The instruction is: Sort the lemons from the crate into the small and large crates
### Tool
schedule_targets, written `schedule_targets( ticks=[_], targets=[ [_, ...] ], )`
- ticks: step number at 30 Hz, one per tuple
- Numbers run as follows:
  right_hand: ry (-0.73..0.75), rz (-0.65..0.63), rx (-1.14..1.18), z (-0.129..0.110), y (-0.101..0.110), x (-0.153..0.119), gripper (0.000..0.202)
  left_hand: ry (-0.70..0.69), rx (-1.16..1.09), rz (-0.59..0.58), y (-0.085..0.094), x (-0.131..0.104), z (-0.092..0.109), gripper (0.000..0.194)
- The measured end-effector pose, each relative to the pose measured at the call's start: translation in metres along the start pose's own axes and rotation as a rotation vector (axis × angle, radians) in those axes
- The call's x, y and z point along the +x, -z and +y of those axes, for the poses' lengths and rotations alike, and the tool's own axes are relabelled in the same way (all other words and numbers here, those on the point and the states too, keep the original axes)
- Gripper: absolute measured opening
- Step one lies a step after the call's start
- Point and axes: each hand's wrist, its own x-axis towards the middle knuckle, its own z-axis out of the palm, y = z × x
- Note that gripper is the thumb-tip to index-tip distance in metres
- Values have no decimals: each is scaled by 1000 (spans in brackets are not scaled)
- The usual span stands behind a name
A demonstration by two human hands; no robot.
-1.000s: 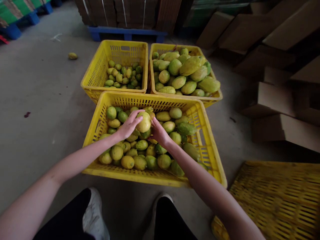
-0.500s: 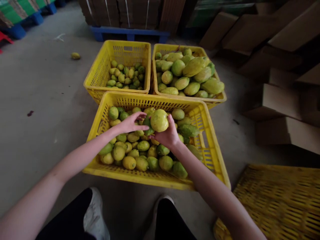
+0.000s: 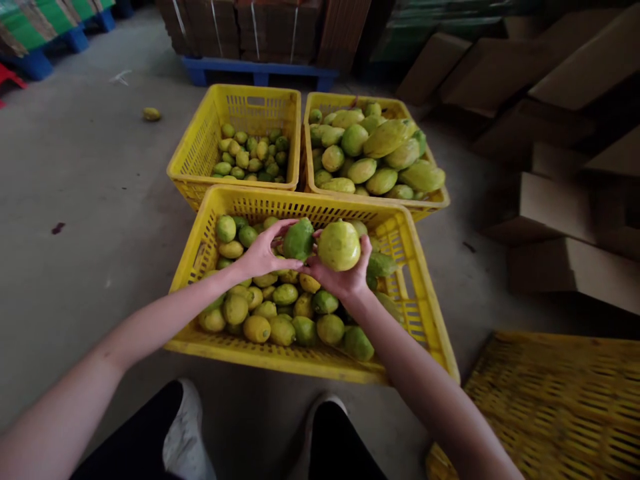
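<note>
My left hand [image 3: 264, 253] is closed around a dark green citrus fruit [image 3: 299, 240], thumb below and fingers behind. A larger, rounder yellow-green citrus fruit [image 3: 339, 245] rests in my right hand [image 3: 345, 277], whose fingers curl about it from beneath and the right side. The two hands are close together, over the near yellow crate [image 3: 300, 363]. Below them in that crate lie many loose green and yellow citrus fruits [image 3: 257, 329]. Some of these are hidden by my hands and forearms.
Behind stand a yellow crate [image 3: 193, 143] of small fruits and another yellow crate [image 3: 440, 198] heaped with long, large ones. A single fruit [image 3: 151, 115] lies on the floor. Slatted yellow plastic [image 3: 555, 400] sits at lower right; cardboard boxes [image 3: 555, 207] are beyond it. Behind is a blue pallet [image 3: 260, 70].
My left hand has closed on the green fruit, which now shows apart from the yellow-green one. My right hand has shifted a little to the right with its fruit.
</note>
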Motion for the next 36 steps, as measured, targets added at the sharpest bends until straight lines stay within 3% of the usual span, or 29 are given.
schedule_targets(
  ticks=[4,8,12,18,22,29,36],
  targets=[
    [81,86,-112,-5,8,5,67,-71,5,59,12,5,-6,81],
    [392,281,-584,-5,16,10,53,-231,115,81,20,10,-17,82],
    [724,220,-1061,-2,20,9,66,-460,303,52,16,6,-21,62],
    [981,186,-1216,0,21,7,60,-649,513,40,15,3,-23,58],
    [1026,191,-1257,2,20,6,56,-735,559,25,19,6,-25,57],
    [1020,178,-1251,4,21,6,56,-760,591,26,21,7,-26,57],
    [976,195,-1229,3,20,7,60,-561,558,23,17,2,-21,65]
  ],
)
